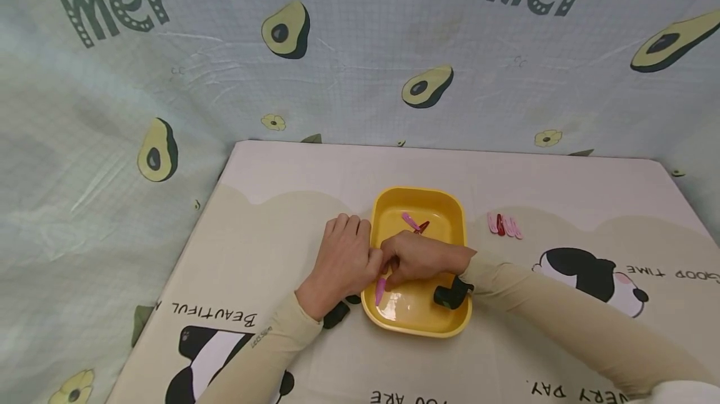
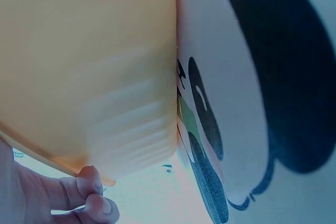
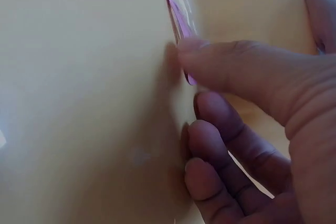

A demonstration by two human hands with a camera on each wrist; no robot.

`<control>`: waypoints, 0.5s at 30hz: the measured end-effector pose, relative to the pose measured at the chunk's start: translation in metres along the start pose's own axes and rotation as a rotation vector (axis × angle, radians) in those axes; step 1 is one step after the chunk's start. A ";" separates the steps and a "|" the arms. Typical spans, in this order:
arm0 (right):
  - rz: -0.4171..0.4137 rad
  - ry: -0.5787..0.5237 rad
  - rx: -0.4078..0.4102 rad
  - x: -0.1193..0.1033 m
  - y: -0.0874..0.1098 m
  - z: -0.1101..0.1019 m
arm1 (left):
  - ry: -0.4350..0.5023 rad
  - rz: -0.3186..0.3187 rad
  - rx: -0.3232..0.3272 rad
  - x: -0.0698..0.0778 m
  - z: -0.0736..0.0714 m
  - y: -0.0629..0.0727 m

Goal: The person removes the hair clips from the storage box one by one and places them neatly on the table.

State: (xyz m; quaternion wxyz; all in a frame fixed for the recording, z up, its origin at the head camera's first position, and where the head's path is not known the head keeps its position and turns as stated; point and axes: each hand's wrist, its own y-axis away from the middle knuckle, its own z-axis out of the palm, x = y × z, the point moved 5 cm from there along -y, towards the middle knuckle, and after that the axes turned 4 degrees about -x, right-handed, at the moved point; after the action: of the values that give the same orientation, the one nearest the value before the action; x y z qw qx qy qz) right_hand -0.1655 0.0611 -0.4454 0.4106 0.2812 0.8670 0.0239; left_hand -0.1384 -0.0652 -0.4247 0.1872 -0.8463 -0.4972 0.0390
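Note:
A yellow tray [image 1: 416, 323] stands on the table. Over its left part, my right hand [image 1: 419, 257] pinches a pink hair clip [image 1: 380, 292]. The right wrist view has the thumb [image 3: 210, 64] across this slim clip [image 3: 178, 17], with the other fingertips curled close to the tray surface; part of the clip is hidden behind the thumb. My left hand [image 1: 349, 257] holds the tray's left rim. In the left wrist view, curled fingertips [image 2: 97, 195] show at the rim beside the ribbed outer wall [image 2: 126, 124]. Farther back inside the tray lie another pink clip [image 1: 410, 221] and a dark red clip [image 1: 422, 227].
Right of the tray, several pink clips [image 1: 513, 227] and a red clip [image 1: 500, 224] lie side by side in a row. A patterned cloth with cartoon animals [image 1: 585, 276] covers the table. Behind it hangs a curtain printed with avocados [image 1: 287, 29].

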 end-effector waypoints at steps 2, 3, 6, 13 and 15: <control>-0.006 0.019 -0.002 -0.001 -0.001 0.001 | -0.001 -0.001 -0.008 0.000 0.000 0.000; -0.004 0.027 -0.003 -0.002 -0.002 0.002 | -0.003 -0.002 -0.011 0.000 0.001 0.000; -0.004 0.060 -0.002 -0.004 -0.003 0.003 | 0.000 -0.007 -0.024 0.000 0.001 0.000; 0.032 0.073 0.000 -0.004 -0.003 0.003 | 0.002 -0.018 -0.058 0.000 0.002 -0.001; 0.041 0.064 0.000 -0.004 -0.002 0.002 | 0.002 -0.021 -0.066 0.000 0.002 -0.001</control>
State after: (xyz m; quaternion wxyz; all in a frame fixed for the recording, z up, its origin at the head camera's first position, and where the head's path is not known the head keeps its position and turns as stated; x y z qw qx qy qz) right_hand -0.1629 0.0568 -0.4447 0.3819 0.2982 0.8738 0.0414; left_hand -0.1397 -0.0646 -0.4261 0.1600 -0.8468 -0.5069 0.0197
